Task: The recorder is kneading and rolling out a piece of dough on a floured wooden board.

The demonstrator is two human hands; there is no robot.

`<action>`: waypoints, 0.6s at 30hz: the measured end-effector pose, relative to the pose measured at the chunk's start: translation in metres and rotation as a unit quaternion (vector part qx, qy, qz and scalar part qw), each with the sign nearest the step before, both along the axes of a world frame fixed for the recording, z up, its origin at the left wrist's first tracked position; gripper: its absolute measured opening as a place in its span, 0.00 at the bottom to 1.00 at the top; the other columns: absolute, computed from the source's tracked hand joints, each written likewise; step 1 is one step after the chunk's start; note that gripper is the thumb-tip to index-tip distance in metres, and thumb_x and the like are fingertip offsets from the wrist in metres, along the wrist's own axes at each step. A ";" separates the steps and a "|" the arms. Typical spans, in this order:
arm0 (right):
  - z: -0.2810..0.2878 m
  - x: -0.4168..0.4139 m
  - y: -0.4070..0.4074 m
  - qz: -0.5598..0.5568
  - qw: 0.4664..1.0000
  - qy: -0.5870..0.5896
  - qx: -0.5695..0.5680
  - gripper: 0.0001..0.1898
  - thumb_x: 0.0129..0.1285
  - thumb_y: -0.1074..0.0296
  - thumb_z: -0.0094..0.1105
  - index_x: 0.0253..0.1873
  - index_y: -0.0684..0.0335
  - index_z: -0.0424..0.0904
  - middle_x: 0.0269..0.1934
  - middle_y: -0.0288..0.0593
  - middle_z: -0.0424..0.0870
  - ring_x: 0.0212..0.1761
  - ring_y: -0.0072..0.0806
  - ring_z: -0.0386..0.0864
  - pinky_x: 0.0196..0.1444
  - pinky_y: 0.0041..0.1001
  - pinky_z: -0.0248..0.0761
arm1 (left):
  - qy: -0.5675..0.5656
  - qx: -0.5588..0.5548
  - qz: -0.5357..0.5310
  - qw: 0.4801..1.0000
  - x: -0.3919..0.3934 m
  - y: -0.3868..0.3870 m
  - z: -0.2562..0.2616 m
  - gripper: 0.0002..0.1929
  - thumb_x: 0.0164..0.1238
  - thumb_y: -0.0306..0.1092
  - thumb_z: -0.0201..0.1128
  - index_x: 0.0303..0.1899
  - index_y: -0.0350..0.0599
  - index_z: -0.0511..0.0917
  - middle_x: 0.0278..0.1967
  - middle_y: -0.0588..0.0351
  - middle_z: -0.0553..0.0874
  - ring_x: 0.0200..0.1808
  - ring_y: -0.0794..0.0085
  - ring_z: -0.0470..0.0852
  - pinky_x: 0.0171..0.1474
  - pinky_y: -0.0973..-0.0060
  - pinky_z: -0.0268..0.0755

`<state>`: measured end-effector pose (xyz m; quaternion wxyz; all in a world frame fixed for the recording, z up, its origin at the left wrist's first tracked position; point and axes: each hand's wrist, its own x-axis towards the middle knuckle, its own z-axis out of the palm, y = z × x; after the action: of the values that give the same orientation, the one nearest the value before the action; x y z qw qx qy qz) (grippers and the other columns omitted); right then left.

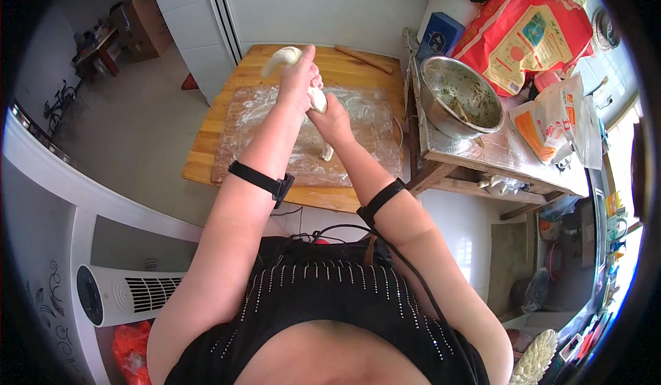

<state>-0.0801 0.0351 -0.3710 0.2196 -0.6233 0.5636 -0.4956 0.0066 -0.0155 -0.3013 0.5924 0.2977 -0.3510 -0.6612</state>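
Observation:
A length of pale dough (317, 100) passes through both my hands above a floured wooden board (248, 142). My left hand (299, 83) grips it with the thumb pointing up, and one end (284, 56) flops out beyond the fingers to the left, slightly blurred. Lower and to the right, my right hand (332, 119) closes around the dough near the middle stretch. Another pale piece of dough (327, 152) shows on the board below my right hand. White flour is smeared over much of the board.
A wooden rolling pin (364, 59) lies at the back of the wooden table (199, 163). On the side table (449, 150) at right stand a metal bowl (462, 98) with green residue, a red flour bag (521, 34) and a white plastic bag (550, 119). A black cable (408, 263) crosses by my right arm.

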 end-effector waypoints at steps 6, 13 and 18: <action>0.002 -0.003 -0.005 -0.008 0.999 -0.018 0.026 0.18 0.59 0.56 0.63 0.43 0.65 0.73 0.39 0.62 0.81 0.44 0.58 0.78 0.45 0.45 0.71 | -0.015 -0.023 0.033 0.999 -0.003 0.010 0.034 0.18 0.66 0.44 0.67 0.24 0.53 0.65 0.15 0.66 0.67 0.19 0.81 0.66 0.24 0.78 0.60; 0.042 0.005 0.006 -0.021 0.999 -0.021 -0.020 0.18 0.59 0.56 0.63 0.43 0.66 0.74 0.36 0.59 0.82 0.42 0.56 0.80 0.44 0.43 0.72 | -0.033 -0.071 -0.040 0.996 -0.004 0.006 0.054 0.19 0.67 0.47 0.65 0.24 0.53 0.65 0.15 0.66 0.65 0.16 0.80 0.62 0.23 0.76 0.59; 0.052 -0.005 -0.023 0.041 0.997 -0.067 -0.011 0.18 0.58 0.54 0.63 0.41 0.66 0.75 0.35 0.58 0.82 0.40 0.54 0.80 0.43 0.42 0.73 | -0.030 -0.107 0.011 0.994 -0.007 -0.003 0.103 0.18 0.65 0.46 0.67 0.26 0.52 0.67 0.15 0.66 0.67 0.16 0.81 0.65 0.24 0.79 0.60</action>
<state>-0.0847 0.0118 -0.3188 0.2699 -0.6138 0.5162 -0.5329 -0.0003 -0.0186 -0.1985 0.6173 0.2562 -0.4345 -0.6037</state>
